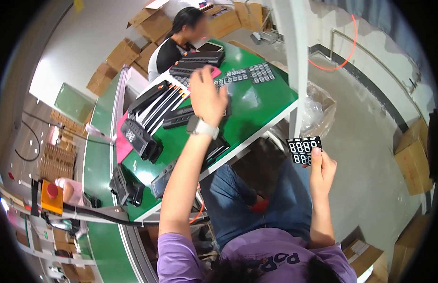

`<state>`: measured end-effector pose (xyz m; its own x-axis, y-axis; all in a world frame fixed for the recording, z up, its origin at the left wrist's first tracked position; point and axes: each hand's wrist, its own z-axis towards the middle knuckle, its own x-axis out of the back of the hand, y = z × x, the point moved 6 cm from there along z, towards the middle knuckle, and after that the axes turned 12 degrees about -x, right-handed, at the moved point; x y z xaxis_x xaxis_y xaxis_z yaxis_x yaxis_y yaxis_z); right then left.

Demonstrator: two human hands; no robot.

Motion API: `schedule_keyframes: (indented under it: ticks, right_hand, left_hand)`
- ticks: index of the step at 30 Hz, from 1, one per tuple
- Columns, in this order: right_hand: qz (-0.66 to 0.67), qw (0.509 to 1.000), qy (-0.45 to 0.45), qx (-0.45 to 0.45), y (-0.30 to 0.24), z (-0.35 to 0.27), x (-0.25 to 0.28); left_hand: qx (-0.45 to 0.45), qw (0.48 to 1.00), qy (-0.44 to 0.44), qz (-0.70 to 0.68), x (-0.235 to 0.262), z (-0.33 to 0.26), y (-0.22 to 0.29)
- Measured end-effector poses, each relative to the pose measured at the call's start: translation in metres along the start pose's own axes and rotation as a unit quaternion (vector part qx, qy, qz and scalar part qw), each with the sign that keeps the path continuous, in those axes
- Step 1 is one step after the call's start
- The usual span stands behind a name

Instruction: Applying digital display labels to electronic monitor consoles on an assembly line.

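Observation:
My right hand pinches a thin black display panel with white digit segments, held up over the floor beside my knee. The thumb lies on its face. My left hand reaches across the green table, its thumb spread from the fingers and nothing visible in it. Near its fingertips is a row of similar digit panels lying flat, with another group of panels to their right. Black plastic housings lie beside and partly under my left wrist; what lies directly beneath the hand is hidden.
More black housings lie along the table's left side, over white strips and a pink sheet. A person sits across the table. A white post rises at the table's right corner. Cardboard boxes stand at right.

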<state>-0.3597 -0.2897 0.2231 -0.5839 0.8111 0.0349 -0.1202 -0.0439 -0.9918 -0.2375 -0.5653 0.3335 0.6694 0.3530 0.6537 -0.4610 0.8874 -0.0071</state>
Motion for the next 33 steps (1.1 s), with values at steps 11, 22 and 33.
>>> schedule_keyframes:
  ticks: [11,22,33]
  right_hand:
    - [-0.166,0.873,-0.113,0.444,-0.073,-0.034,-0.083]
    - [-0.122,0.77,-0.062,0.624,-0.088,-0.082,-0.115]
    - [-0.052,0.753,-0.132,0.642,-0.06,-0.11,-0.157]
  left_hand:
    - [0.277,0.699,-0.156,-0.641,0.062,-0.126,0.083]
    - [0.437,0.595,0.09,-0.669,0.102,-0.19,0.054]
    - [0.374,0.715,0.129,-0.576,0.139,-0.209,0.045]
